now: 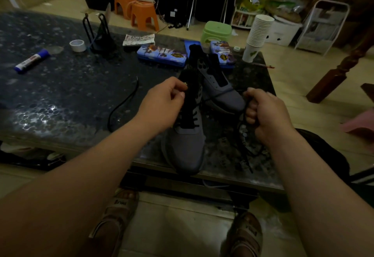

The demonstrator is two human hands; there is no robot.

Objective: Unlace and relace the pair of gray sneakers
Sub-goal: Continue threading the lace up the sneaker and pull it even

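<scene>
Near sneaker [186,147] lies long axis toward the person: collar just past the left hand's [164,103] fingertips, toe below the wrist at the table [60,95] edge. The left thumb and forefinger pinch a gold-glinting lace tip [185,84] there. The right hand [265,113], off to the shoe's side, is fisted round a black lace [245,149] trailing below it. Dim light hides which eyelets that lace feeds; the far sneaker [224,95] sits beyond both grips.

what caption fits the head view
Left hand pinches a lace tip, right hand grips black lace, above two gray sneakers on a table.
</scene>
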